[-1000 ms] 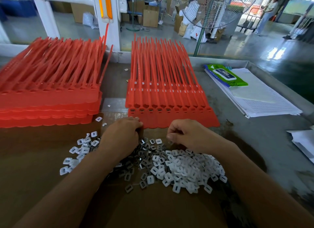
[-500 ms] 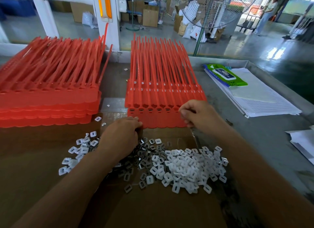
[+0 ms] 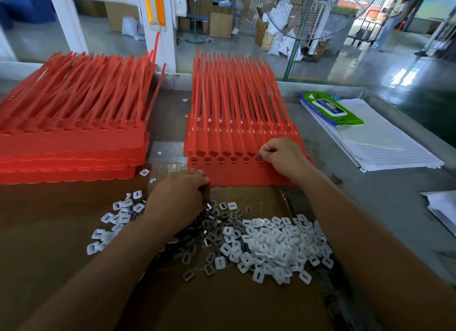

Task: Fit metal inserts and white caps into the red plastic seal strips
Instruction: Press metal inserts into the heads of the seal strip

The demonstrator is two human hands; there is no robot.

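A sheet of joined red seal strips (image 3: 237, 138) lies in the middle of the table, with a row of small sockets along its near edge; several on the left hold dark metal inserts. My right hand (image 3: 286, 158) pinches a metal insert (image 3: 259, 156) at a socket right of the filled ones. My left hand (image 3: 180, 197) rests curled on the pile of dark metal inserts (image 3: 212, 232), its fingertips hidden at the strips' near edge. White caps (image 3: 276, 244) lie heaped to the right of the inserts.
A taller stack of red seal strips (image 3: 71, 133) fills the left. Papers and a green wipes pack (image 3: 330, 108) lie at the right, more paper (image 3: 441, 209) at the far right edge. Brown cardboard (image 3: 222, 303) covers the near table.
My right hand rose from the cap pile to the strips' socket row, carrying a metal insert. The left hand has stayed put.
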